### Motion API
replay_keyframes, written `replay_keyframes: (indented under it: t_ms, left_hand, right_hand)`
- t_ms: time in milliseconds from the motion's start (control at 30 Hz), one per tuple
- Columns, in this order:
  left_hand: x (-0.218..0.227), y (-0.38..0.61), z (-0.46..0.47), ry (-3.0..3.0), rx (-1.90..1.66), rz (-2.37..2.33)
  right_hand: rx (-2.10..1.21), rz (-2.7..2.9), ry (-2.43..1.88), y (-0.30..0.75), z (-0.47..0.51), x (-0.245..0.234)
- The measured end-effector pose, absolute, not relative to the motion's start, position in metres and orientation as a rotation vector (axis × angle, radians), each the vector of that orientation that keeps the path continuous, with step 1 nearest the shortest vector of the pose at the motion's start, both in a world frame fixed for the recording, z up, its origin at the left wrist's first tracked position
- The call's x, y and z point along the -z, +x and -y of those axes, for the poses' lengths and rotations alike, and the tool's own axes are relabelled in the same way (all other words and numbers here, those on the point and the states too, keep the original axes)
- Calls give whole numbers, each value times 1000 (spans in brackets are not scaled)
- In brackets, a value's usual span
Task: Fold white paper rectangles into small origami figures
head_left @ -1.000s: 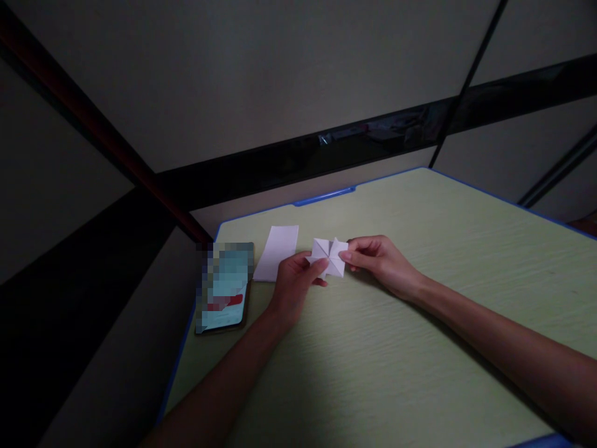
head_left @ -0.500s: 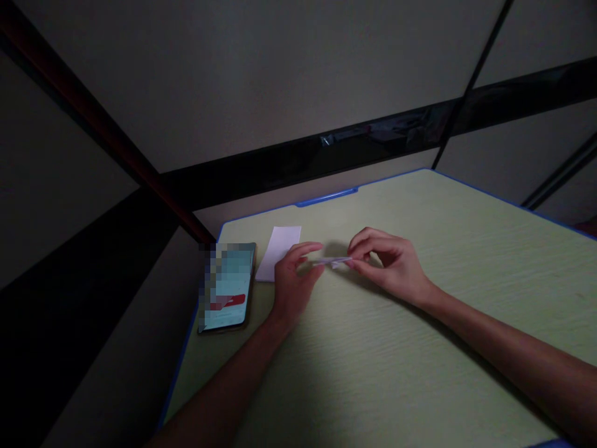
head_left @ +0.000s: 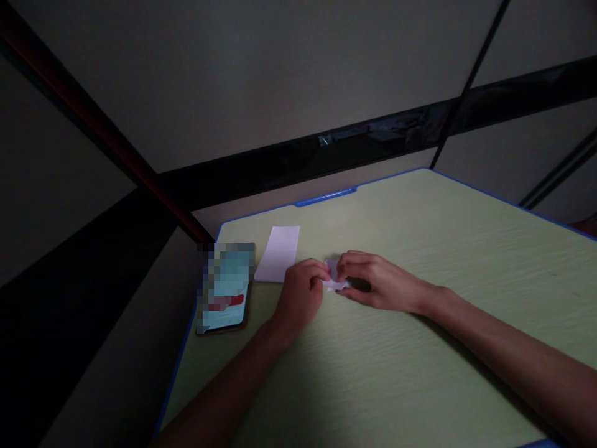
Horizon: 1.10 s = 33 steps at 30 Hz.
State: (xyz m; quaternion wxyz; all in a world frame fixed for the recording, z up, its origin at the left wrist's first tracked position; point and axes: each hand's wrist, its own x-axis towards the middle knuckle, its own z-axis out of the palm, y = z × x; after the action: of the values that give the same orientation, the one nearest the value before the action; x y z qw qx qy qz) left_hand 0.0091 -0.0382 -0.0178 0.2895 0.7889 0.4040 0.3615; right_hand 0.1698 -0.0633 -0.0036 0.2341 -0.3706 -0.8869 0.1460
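Observation:
A small folded piece of white paper (head_left: 334,281) is between my two hands, just over the tabletop. My left hand (head_left: 302,291) pinches its left side with thumb and curled fingers. On the right side, my right hand (head_left: 368,280) grips the paper, its fingers bent over the top and the thumb below. Both hands cover part of the paper, so its full shape is hidden. Behind my left hand lies a flat white rectangular sheet or stack of paper (head_left: 278,252).
Left of the white sheet lies a phone (head_left: 228,311) with a lit screen, partly pixelated. The pale wood-grain table (head_left: 448,236) has a blue edge and a blue handle-like strip (head_left: 326,197) at the back. Panelled doors (head_left: 298,81) with a dark band stand behind it.
My left fingers have closed onto the paper from a more open pose. My right hand has lowered slightly toward me, and the paper, seen edge-on before, now shows its face.

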Motion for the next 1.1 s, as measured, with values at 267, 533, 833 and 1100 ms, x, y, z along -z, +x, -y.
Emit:
replay_keyframes:
  t_ms: [267, 533, 833, 1100]
  left_hand:
    - [17, 6, 38, 2278, -885, -946]
    - [16, 6, 35, 2231, -885, -924]
    - [21, 4, 32, 2069, -835, -947]
    - [20, 2, 29, 1961, -781, -944]
  right_hand:
    - [-511, 2356, -1031, 169, 62, 7]
    - [-533, 2203, -1202, 164, 57, 10]
    - [-557, 2124, -1264, 162, 54, 13]
    - [-605, 2089, -1292, 160, 53, 13]
